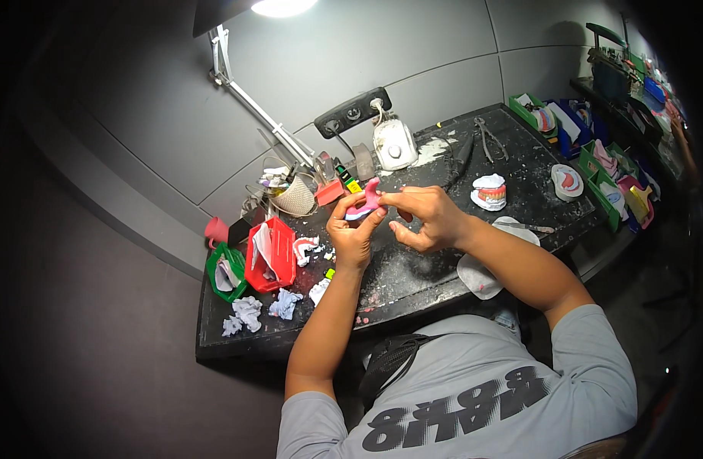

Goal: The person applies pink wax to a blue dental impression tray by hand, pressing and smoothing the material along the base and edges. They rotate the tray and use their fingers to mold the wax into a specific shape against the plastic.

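My left hand grips a pink piece with a pale blue-white part beneath it, held up above the middle of the black bench. My right hand reaches to the piece with its index finger touching it, its thumb lower and apart. To the right stand a plaster dental model with pink gums and teeth and a plaster cast with pink. A pale pad lies under my right forearm with a metal tool nearby.
A red bin, green bin and crumpled paper sit left. A lamp arm rises behind a mesh cup and white device. Pliers lie at the back; several bins line the right.
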`<state>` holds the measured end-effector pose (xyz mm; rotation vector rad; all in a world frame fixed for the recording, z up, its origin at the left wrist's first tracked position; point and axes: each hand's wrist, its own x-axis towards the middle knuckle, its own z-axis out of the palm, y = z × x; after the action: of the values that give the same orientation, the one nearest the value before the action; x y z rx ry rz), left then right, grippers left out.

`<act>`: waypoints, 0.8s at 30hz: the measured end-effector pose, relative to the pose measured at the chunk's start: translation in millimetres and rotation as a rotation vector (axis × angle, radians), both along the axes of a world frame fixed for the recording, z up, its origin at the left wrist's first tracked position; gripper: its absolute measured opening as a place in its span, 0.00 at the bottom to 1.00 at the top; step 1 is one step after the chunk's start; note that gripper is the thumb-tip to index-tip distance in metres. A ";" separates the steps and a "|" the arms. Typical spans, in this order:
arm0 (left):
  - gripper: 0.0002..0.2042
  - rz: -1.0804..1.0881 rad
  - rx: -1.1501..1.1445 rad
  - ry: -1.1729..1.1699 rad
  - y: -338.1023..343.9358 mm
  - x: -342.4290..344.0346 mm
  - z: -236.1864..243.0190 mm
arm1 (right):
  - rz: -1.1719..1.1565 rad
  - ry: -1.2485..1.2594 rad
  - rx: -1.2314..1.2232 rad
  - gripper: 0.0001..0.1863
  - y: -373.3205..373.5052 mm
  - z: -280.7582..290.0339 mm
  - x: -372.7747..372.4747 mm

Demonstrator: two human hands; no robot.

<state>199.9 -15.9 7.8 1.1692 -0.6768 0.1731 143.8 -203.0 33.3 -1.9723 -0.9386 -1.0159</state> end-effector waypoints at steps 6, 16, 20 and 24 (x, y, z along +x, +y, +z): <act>0.17 0.111 0.067 -0.062 -3.5 -3.9 -0.1 | -0.014 -0.006 0.034 0.23 1.5 -3.0 -0.9; 0.19 0.140 0.047 -0.027 -4.4 -3.1 1.6 | -0.050 0.014 0.106 0.21 0.6 1.9 -2.9; 0.22 -0.053 -0.063 0.052 -4.7 -7.4 7.5 | 0.002 0.131 0.256 0.15 -2.6 12.3 -2.7; 0.22 -0.019 0.004 -0.042 -1.9 -2.6 1.9 | 0.070 0.332 0.323 0.13 -2.4 9.9 3.0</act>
<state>197.3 -17.8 9.7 1.1650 -0.7255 0.1812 146.8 -205.4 43.1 -1.7518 -0.6137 -0.7191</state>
